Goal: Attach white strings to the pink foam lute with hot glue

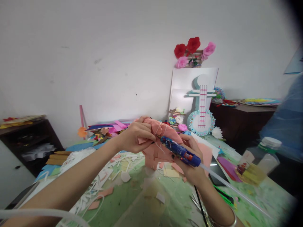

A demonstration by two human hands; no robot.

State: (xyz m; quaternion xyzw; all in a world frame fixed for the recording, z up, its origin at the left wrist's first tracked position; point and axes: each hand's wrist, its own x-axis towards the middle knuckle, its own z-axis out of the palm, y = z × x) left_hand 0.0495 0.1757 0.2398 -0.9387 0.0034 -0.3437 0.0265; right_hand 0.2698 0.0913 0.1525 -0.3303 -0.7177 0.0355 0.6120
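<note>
A blue hot glue gun (181,151) is gripped in my right hand (193,157), its nozzle pointing up and left. A long clear glue stick (232,186) sticks out of its back end. My left hand (139,135) pinches a folded piece of salmon-pink paper (168,130) near the nozzle tip. Thin white strands cross the paper, perhaps glue or thread. The fingers of my right hand also rest behind the paper's right side. Part of the paper hangs down below both hands.
White and pink paper scraps (125,176) litter the green table (139,205). Scissors (197,201), a green cutter (223,195) and a bottle of yellow liquid (259,160) lie to the right. A paper instrument model (202,110) stands at the back. At far right is a person's blue sleeve (287,116).
</note>
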